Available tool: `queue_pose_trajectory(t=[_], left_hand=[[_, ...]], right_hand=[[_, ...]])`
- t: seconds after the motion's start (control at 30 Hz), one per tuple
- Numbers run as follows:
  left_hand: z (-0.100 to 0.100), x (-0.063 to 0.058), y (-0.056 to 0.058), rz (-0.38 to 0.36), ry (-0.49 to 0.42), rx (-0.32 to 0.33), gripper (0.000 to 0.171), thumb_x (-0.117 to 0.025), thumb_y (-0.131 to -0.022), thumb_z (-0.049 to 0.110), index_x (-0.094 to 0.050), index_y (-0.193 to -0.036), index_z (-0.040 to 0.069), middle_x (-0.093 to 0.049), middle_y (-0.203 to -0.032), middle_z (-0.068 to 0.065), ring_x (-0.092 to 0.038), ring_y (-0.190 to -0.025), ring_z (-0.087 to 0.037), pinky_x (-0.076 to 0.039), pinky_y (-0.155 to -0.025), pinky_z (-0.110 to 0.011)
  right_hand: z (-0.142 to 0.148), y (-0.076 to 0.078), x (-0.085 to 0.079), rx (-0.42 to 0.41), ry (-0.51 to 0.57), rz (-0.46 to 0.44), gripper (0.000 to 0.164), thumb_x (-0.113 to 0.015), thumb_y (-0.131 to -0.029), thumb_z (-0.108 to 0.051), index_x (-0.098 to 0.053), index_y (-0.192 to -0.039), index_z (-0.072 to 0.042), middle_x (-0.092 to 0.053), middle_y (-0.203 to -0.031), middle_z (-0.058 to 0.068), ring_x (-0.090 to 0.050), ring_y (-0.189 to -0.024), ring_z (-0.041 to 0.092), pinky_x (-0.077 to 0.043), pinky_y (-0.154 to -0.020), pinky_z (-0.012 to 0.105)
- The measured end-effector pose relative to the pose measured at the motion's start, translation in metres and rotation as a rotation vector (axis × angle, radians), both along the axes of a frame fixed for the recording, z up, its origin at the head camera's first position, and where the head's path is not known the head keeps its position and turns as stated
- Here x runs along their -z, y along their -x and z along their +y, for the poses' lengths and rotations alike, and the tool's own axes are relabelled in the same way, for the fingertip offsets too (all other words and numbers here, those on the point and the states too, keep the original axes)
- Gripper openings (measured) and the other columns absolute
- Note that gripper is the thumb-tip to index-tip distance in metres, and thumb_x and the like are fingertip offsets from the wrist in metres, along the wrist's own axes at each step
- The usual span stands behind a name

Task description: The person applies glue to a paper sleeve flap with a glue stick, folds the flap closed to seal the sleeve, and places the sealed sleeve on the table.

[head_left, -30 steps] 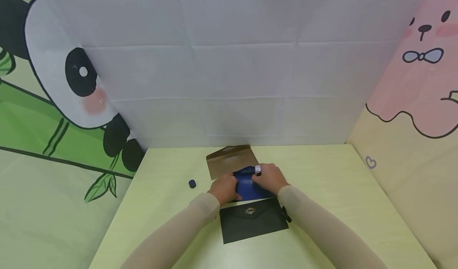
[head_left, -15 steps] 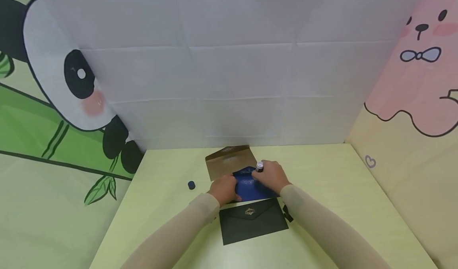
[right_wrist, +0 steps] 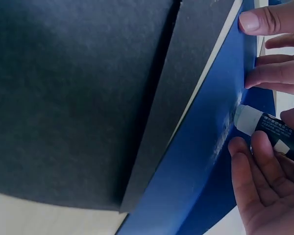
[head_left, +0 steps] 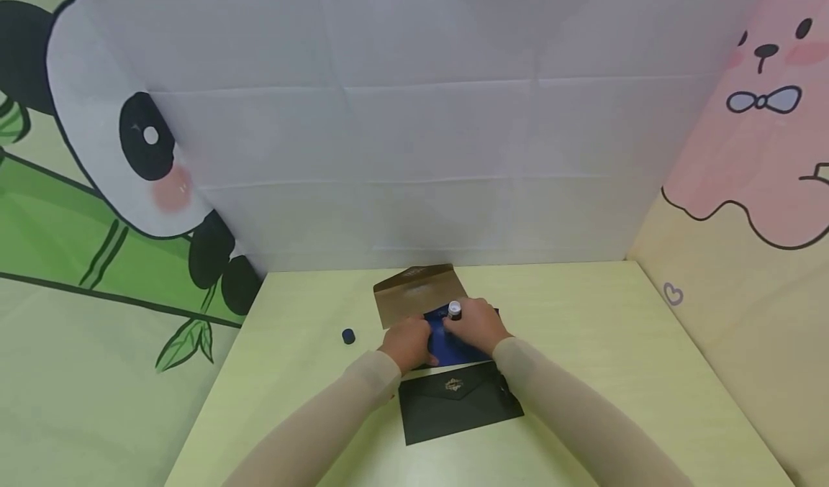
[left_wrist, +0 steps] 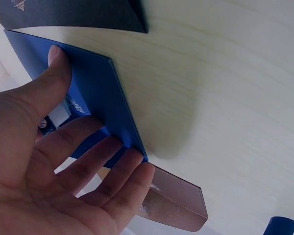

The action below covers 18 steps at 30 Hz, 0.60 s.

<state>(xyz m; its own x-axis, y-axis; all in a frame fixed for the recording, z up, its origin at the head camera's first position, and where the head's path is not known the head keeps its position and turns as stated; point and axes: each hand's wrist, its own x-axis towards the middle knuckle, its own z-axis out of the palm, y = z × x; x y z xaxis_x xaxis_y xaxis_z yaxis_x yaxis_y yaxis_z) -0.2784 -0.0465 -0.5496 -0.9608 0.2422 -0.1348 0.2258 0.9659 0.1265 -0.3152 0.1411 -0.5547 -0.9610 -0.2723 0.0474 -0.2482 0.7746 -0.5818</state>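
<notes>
Pinching black-and-white cylindrical glue stick (right_wrist: 272,126) in right hand (head_left: 478,326), against blue paper envelope (head_left: 447,350); pressing envelope with loosely spread left hand (head_left: 406,343). Seemingly mid-gluing; probably calls for steady pressure there.

A blue envelope (head_left: 445,350) is pressed at its left side by the left hand (head_left: 406,343), while a dark tube (head_left: 455,311) with a white end up is gripped over it by the right hand (head_left: 476,324). Just beyond, a brown envelope (head_left: 414,301) is seen with its flap unfolded; nearer, a black envelope (head_left: 456,408) is laid flap-side up. A small dark cap (head_left: 348,337) is placed on the pale surface (head_left: 615,357), left of the hands.
</notes>
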Motion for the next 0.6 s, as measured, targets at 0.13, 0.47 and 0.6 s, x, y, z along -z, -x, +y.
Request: queue_pose_trajectory(t=[0.13,0.47,0.6], left_hand=[[-0.0002,0.0015,0.0007,0.004,0.005,0.006,0.063,-0.11,-0.084,0.047,-0.088,-0.125,0.004,-0.082,-0.129,-0.013,-0.078,-0.116,-0.032,-0.068,-0.11,-0.05],[0.0017,0.001,0.0001,0.011,0.018,0.011,0.064,-0.11,-0.084,0.049,-0.089,-0.125,0.005,-0.082,-0.127,-0.012,-0.078,-0.112,-0.03,-0.07,-0.107,-0.049],[0.0026,0.0018,-0.0001,0.008,0.022,0.0,0.063,-0.109,-0.084,0.049,-0.089,-0.126,0.006,-0.083,-0.13,-0.012,-0.078,-0.114,-0.03,-0.069,-0.109,-0.049]], right_hand=[[-0.0016,-0.0005,0.0003,-0.015,-0.024,-0.002,0.023,-0.088,-0.103,-0.029,-0.079,-0.104,-0.008,-0.082,-0.093,0.007,-0.069,-0.079,0.018,-0.059,-0.078,0.038],[-0.0007,-0.0002,-0.0009,-0.023,-0.084,0.008,0.025,-0.088,-0.103,-0.029,-0.077,-0.103,-0.007,-0.08,-0.092,0.008,-0.07,-0.078,0.02,-0.061,-0.078,0.041],[0.0041,0.0,-0.0011,-0.016,-0.094,0.032,0.024,-0.087,-0.101,-0.029,-0.075,-0.096,-0.009,-0.079,-0.089,0.008,-0.068,-0.075,0.02,-0.062,-0.077,0.043]])
